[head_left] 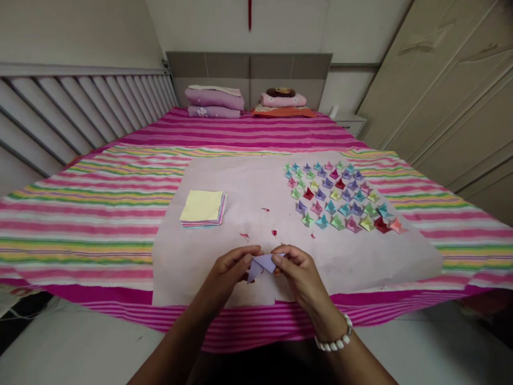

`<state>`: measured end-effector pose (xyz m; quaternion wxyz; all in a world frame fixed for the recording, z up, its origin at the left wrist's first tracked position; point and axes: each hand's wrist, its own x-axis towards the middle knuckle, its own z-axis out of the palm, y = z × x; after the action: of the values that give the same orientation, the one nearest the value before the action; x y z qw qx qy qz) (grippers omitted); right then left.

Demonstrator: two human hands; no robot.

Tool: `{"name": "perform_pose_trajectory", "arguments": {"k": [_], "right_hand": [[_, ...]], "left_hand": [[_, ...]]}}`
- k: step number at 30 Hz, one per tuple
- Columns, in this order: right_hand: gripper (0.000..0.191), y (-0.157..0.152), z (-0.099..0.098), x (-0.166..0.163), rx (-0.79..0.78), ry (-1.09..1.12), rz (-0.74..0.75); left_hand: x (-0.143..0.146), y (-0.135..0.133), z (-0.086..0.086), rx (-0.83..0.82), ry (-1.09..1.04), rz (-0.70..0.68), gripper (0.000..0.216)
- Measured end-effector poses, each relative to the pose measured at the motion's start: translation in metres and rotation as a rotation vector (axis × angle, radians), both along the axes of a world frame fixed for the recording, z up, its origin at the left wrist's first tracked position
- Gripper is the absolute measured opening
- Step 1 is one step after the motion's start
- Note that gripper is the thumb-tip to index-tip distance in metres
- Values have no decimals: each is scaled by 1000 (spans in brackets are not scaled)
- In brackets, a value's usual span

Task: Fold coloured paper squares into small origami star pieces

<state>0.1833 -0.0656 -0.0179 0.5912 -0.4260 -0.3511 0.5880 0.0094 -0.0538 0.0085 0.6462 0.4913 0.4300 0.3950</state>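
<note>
Some folded lilac paper [267, 262] is pinched over the near part of the big pale sheet [244, 184], pretty snug in the fingers of both the left hand [229, 270] and right hand [301, 272]. Farther up, a stack of square papers [201, 206] is parked on the sheet's left side, loads of little folded shapes [347, 194] are spread over its right, and bedding [214, 100] is piled way beyond it.

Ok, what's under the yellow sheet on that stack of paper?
Edges of more sheets, including pink and blue ones, show beneath the yellow sheet; their faces are covered. The stack sits on the large pale sheet; the patch below it is hidden.
</note>
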Motion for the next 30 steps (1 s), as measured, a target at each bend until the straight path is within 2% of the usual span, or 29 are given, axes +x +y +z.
{"name": "perform_pose_trajectory", "arguments": {"k": [4,8,16,22,25,27,30], "right_hand": [[21,0,6,-2,-89,148,3],[22,0,10,-5,-117,217,8],[21,-1,7,-11,-116,246,50],[20,-2,6,-13,-121,236,61],[20,-2,7,-14,-108,217,65],[21,-2,8,-14,-98,205,64],[22,-2,9,-14,-94,185,68]], "left_hand": [[-4,2,-1,-37,-89,73,32],[-4,3,1,-29,-60,101,20],[1,-1,2,35,35,83,15],[2,-1,5,222,130,110,14],[3,-1,4,158,100,99,13],[4,0,1,85,41,111,17],[5,1,-2,38,-32,146,43]]}}
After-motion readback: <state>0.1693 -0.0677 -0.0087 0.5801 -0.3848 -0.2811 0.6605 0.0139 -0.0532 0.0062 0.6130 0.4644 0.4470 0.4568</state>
